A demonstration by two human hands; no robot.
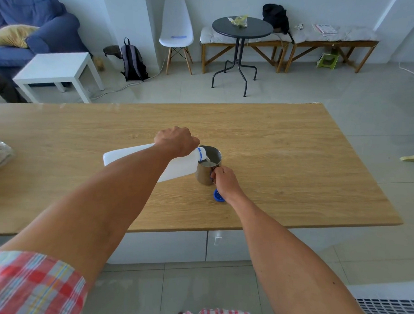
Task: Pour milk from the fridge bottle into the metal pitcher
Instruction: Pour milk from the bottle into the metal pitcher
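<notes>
The left hand (178, 141) grips the tilted bottle (177, 166), at 9 o'clock from the pitcher (206, 173); right hand (225, 181) fingers curl round its handle.

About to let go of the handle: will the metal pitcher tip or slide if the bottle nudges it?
Probably steady. The metal pitcher stands upright on the wooden table with milk already inside, which adds weight low down. The smooth tabletop may let it slide under the milk bottle, so the right hand on the handle helps.
</notes>
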